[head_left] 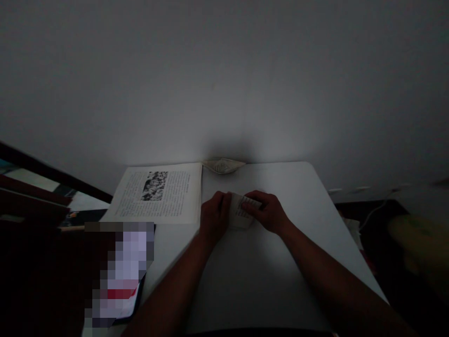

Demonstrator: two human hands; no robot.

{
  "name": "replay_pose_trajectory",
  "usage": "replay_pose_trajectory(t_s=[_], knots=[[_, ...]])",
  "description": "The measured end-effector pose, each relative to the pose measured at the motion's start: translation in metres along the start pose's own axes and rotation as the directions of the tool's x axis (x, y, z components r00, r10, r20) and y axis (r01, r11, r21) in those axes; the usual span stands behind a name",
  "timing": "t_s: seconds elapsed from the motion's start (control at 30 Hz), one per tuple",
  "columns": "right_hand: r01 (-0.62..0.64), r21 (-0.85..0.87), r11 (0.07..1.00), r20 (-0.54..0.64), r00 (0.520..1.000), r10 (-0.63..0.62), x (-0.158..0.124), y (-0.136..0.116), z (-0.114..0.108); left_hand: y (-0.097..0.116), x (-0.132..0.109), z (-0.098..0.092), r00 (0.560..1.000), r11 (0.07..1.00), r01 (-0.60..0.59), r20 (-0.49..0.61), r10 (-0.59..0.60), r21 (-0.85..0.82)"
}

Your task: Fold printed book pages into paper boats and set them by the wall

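A small folded piece of printed paper [240, 213] lies on the white table [252, 276] between both my hands. My left hand [214, 216] rests on its left edge with the fingers curled and pressing down. On the paper's right part my right hand [268, 210] pinches a fold with bent fingers. An open book [157, 193] with text and a dark picture lies just left of my left hand. At the table's far edge, by the wall, sits a folded paper boat [223, 164] of printed paper.
A grey wall [224, 70] rises right behind the table. At the lower left lies a blurred flat object [121, 271] on the table's corner. Dark shelves or furniture [31, 196] stand at the far left. A white cable [372, 213] and dim clutter are right of the table.
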State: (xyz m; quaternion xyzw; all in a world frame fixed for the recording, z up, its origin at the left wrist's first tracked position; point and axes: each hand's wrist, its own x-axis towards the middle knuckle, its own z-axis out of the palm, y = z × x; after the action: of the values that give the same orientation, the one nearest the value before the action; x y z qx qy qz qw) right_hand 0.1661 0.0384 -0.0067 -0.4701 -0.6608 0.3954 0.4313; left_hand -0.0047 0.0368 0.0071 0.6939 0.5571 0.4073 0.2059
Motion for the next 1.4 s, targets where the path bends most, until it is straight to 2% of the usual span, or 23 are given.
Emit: replay_pose_trajectory(t_s=[0.2,0.47,0.67,0.8,0.97,1.13,1.4], knots=[[-0.056,0.072,0.996,-0.046,0.997,0.060,-0.001,-0.001,-0.001,-0.002,0.003,0.000,0.998,0.998,0.047,0.048,-0.044,-0.050],[-0.095,0.104,0.990,0.120,0.989,0.083,-0.002,-0.002,-0.002,-0.004,0.004,-0.005,0.991,0.999,0.011,0.136,-0.017,0.048],[-0.102,0.123,0.987,0.229,0.971,0.072,-0.005,-0.005,-0.002,-0.004,0.006,-0.006,0.987,0.968,-0.054,0.158,0.015,0.244],[-0.094,0.153,0.984,0.259,0.964,0.052,-0.004,-0.006,-0.003,-0.005,0.008,-0.004,0.979,0.974,-0.060,0.201,0.015,0.220],[-0.178,0.287,0.941,0.175,0.976,0.132,0.002,-0.004,-0.004,-0.006,0.004,-0.001,0.973,0.985,-0.063,0.230,0.025,0.160],[-0.176,0.243,0.954,0.139,0.980,0.145,0.005,-0.001,-0.003,-0.001,-0.001,0.002,0.953,0.979,-0.173,0.268,0.140,0.105],[-0.165,0.164,0.973,0.075,0.985,0.154,0.004,0.001,0.000,-0.004,-0.002,0.004,0.954,0.973,-0.211,0.237,0.183,0.097]])
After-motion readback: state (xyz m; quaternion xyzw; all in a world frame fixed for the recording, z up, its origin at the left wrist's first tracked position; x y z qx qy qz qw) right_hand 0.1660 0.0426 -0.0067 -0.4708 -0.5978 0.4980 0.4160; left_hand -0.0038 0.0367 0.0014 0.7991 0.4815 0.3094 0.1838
